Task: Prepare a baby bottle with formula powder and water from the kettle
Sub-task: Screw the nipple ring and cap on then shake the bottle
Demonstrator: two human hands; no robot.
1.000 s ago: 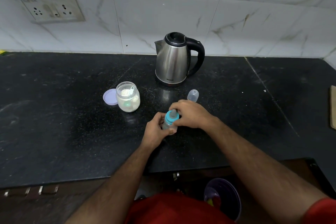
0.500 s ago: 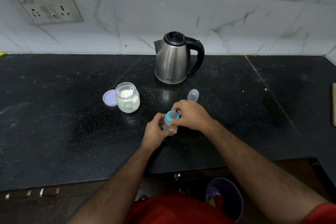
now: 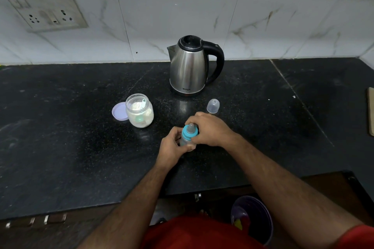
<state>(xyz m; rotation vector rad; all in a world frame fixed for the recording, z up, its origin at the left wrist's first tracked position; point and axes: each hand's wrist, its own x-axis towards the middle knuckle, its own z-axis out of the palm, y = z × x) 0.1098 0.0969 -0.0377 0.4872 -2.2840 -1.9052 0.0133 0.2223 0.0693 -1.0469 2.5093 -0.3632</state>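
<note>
The left hand (image 3: 172,145) has its grip curled round the lower body of the baby bottle (image 3: 187,137), which stands upright on the black counter (image 3: 60,147) in front of the kettle; the right hand (image 3: 210,129) closes its fingers round the blue collar (image 3: 189,133) at the top, with the grey teat poking up between them. Whether the collar is being tightened or loosened cannot be told. The bottle looks small, light and stiff, a smooth plastic that could slip if wet, so holding the body low while turning at the ribbed collar seems the sound way; the soft teat is best left alone. Its body is clear or faintly tinted, mostly hidden by fingers. Just beyond lies the clear dome cap (image 3: 213,105); to the left the open powder jar (image 3: 139,110) with a scoop inside, its lilac lid (image 3: 119,111) beside it; behind stands the steel kettle (image 3: 190,66), lid down
</note>
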